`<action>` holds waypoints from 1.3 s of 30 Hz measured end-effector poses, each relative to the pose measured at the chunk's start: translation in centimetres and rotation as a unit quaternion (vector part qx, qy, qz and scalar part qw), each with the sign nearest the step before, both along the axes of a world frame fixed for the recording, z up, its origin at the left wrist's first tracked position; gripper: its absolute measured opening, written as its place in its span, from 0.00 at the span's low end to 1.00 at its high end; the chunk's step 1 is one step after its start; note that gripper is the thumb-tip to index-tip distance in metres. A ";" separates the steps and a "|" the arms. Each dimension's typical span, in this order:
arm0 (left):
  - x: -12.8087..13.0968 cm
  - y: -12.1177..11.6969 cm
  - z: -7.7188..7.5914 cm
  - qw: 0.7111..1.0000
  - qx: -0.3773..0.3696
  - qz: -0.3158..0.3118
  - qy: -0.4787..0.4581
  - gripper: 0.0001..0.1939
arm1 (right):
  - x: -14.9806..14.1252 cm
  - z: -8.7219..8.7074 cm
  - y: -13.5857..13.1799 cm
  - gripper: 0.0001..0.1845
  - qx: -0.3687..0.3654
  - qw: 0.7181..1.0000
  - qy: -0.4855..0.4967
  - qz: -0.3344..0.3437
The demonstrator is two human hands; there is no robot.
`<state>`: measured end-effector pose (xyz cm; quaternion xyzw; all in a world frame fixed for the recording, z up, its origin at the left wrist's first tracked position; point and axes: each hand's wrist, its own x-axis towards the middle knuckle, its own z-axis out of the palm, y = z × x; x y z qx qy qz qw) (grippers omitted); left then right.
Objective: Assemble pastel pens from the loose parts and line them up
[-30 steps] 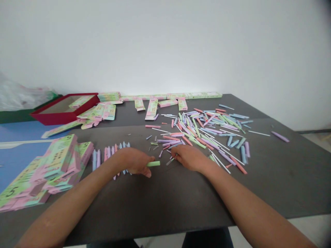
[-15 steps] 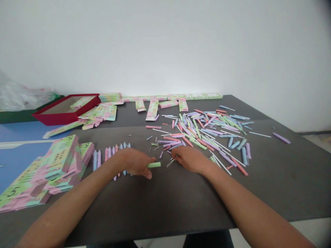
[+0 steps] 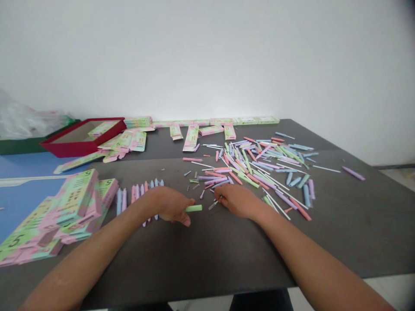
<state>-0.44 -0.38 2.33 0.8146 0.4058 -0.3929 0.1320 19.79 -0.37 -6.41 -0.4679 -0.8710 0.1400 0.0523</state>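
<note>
Across the dark table (image 3: 227,252), two forearms reach in from the near edge, with both hands low and close to the surface. The left hand (image 3: 170,206) is curled, fingers closed on a green stick (image 3: 194,208) that sticks out sideways past the thumb and lies near the tabletop. The right hand (image 3: 238,201) is angled inward, its fingertips (image 3: 218,198) at a thin pale stick (image 3: 213,204) on the pile's near side; whether they are clamped on it, I cannot tell. The hands stand apart, with only a short gap between them. Sorted so far: a row of pastel sticks (image 3: 139,193) stands side by side, blue, lilac and pink, its right end partly hidden behind the left wrist. Left over: a much larger loose pile of sticks (image 3: 256,166) in mixed colours and directions, clearly outnumbering the row. Green-and-pink cartons form a slumped stack (image 3: 74,207) at the left, a red tray (image 3: 81,149) sits further back, and flat cartons (image 3: 191,137) lie along the far edge.
</note>
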 end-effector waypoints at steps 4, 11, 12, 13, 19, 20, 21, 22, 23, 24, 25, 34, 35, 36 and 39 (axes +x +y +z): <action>0.0 0.0 -0.2 1.000 -0.015 0.002 -0.005 0.34 | 0.0 -0.1 0.0 0.08 -0.010 1.000 0.026 0.004; 0.0 0.1 -0.4 0.999 -0.036 0.027 -0.011 0.32 | 0.0 0.1 -0.3 0.09 -0.037 0.998 0.047 0.012; 0.0 0.1 -0.5 0.999 -0.039 0.030 -0.011 0.32 | 0.0 0.1 -0.4 0.09 -0.039 0.998 0.045 0.013; 0.0 0.1 -0.5 0.998 -0.043 0.034 -0.012 0.32 | -0.1 0.1 -0.5 0.09 -0.040 0.998 0.044 0.015; 0.1 0.0 -0.7 0.998 -0.048 0.046 -0.020 0.32 | -0.4 -0.1 -0.7 0.10 -0.017 0.998 0.035 0.047; 0.2 0.0 -0.8 0.998 -0.048 0.044 -0.020 0.33 | -0.5 -0.1 -0.8 0.10 -0.010 0.998 0.033 0.052; 0.2 0.1 -0.8 0.998 -0.049 0.042 -0.019 0.33 | -0.6 -0.1 -0.8 0.09 -0.004 0.998 0.030 0.056; 0.2 0.1 -0.9 0.998 -0.050 0.040 -0.019 0.33 | -0.7 -0.1 -0.9 0.09 0.000 0.998 0.025 0.056; 0.2 0.1 -1.0 0.998 -0.051 0.039 -0.019 0.33 | -0.9 -0.1 -0.9 0.08 0.003 0.998 0.020 0.055; 0.2 0.1 -1.0 0.998 -0.051 0.038 -0.021 0.33 | -1.1 -0.1 -1.0 0.08 0.005 0.998 0.014 0.053; 0.2 0.1 -1.1 0.998 -0.052 0.039 -0.021 0.33 | -1.2 -0.1 -1.1 0.08 0.006 0.999 0.010 0.049; -0.6 0.6 -0.3 0.995 -0.067 0.060 -0.042 0.32 | -1.4 -0.8 -0.8 0.07 0.024 0.998 0.050 0.024; -0.8 0.8 -0.3 0.994 -0.072 0.066 -0.052 0.32 | -1.3 -0.8 -0.6 0.06 0.019 0.998 0.065 0.020; -1.0 0.9 -0.3 0.993 -0.076 0.071 -0.063 0.31 | -1.1 -0.7 -0.5 0.06 0.013 0.997 0.081 0.014; -1.5 1.2 -0.4 0.989 -0.095 0.070 -0.084 0.31 | -0.5 -0.2 0.0 0.05 -0.013 0.991 0.129 -0.017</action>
